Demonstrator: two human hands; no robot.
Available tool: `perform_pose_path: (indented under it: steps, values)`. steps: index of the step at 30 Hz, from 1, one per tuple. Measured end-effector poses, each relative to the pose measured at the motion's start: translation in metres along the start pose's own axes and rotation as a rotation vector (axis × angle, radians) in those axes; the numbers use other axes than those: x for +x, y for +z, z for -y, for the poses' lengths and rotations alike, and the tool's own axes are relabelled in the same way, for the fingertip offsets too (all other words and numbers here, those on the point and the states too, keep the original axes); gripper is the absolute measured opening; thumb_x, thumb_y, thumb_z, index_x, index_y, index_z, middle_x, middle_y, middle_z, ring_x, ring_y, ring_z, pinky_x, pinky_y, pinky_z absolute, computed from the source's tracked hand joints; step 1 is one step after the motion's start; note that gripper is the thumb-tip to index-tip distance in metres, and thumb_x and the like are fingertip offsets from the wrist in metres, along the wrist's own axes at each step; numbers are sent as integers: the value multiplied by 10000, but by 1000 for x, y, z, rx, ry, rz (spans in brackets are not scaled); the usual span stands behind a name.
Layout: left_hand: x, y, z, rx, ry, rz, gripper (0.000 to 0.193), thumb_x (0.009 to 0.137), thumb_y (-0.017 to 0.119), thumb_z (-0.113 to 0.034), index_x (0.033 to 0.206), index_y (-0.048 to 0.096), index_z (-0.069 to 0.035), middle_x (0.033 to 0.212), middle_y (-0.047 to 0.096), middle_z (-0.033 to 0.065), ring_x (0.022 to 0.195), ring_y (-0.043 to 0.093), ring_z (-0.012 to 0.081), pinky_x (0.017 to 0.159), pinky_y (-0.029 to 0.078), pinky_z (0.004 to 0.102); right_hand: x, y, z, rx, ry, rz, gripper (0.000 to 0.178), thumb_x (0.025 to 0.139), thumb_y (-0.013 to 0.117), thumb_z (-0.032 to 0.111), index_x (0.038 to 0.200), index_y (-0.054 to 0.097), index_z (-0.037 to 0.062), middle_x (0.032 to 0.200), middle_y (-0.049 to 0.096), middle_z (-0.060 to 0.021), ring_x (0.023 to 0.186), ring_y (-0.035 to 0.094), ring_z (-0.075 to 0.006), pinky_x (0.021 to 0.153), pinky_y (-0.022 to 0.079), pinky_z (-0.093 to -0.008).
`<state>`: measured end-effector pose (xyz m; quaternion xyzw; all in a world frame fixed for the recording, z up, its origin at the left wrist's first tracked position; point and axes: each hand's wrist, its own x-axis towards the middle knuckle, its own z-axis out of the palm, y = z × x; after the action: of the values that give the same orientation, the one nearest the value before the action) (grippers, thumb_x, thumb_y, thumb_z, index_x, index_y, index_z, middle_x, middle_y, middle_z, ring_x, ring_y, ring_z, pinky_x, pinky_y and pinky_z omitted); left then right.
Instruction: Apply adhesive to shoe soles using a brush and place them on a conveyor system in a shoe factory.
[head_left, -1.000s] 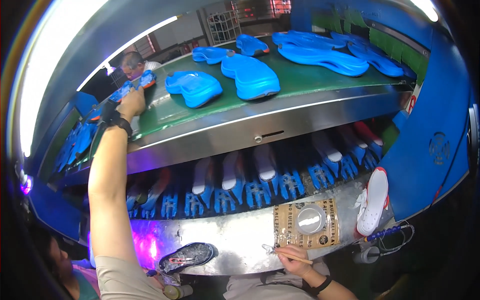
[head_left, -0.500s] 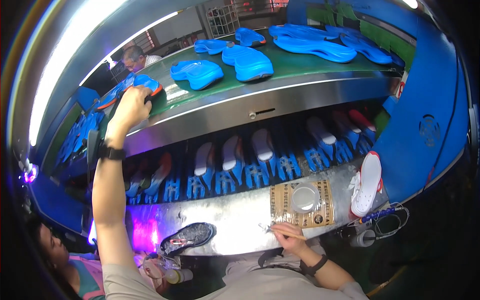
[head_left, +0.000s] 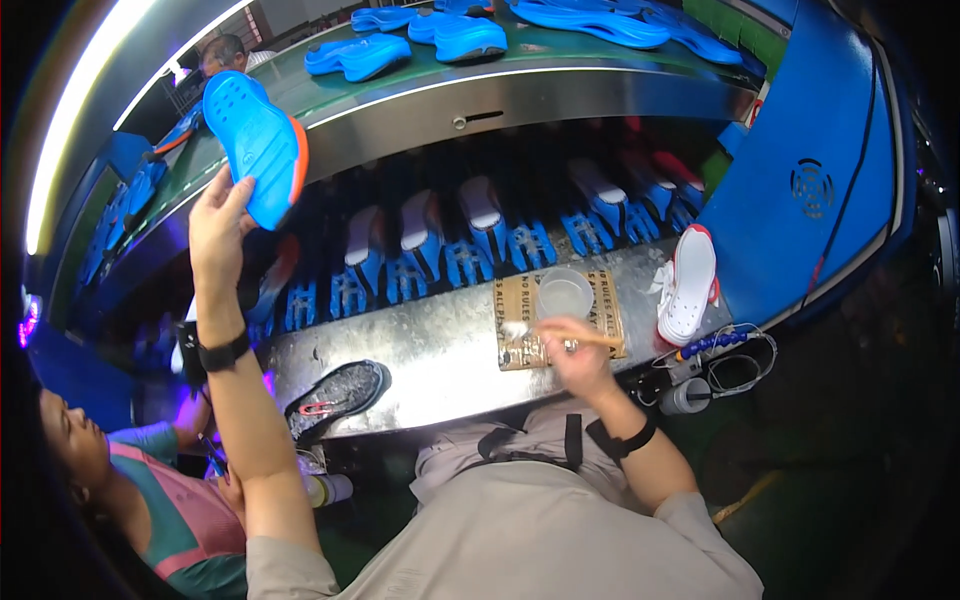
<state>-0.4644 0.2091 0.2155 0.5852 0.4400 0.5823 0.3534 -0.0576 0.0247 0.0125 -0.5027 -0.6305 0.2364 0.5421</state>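
Note:
High on the left, my left hand [head_left: 218, 222] grips a blue shoe sole [head_left: 248, 140] with an orange edge by its lower end, its holed face toward me. My right hand [head_left: 582, 368] is closed around the wooden handle of a brush [head_left: 598, 339], whose pale bristles point left. Just beyond that hand a round translucent cup [head_left: 565, 293] stands on a piece of printed brown cardboard [head_left: 515, 348]. A dark shoe upper [head_left: 340, 392] with a bit of red lies at the left on the metal bench [head_left: 440, 360].
Several blue soles [head_left: 458, 36] lie on the green conveyor belt [head_left: 560, 52]. Below it, shoes and blue clamps [head_left: 467, 262] stand in a row. A white shoe [head_left: 690, 285] with red trim rests at the bench's right end. A co-worker [head_left: 150, 490] sits at lower left.
My left hand has lifted the blue sole off the belt and brought it up upright. My right hand has moved the brush forward, near the cup. The whole view has shifted.

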Motion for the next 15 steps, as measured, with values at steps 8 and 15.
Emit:
perform_pose_path:
  steps: [8,15]
  values:
    - [-178,61,70,-389,-343,163,449,884,629,-107,1287,586,88,1138,718,153,890,727,211,764,589,291,48,-52,-5,-348,195,10,228,928,669,214,933,727,-6,630,653,-110,606,667,-198,587,494,-375]
    - [-307,81,124,-959,-946,53,820,965,503,-533,1500,405,81,1425,546,324,1239,614,460,963,562,512,56,-46,-1,-541,202,102,195,876,672,211,842,742,32,743,688,-203,725,703,-381,653,542,-430]
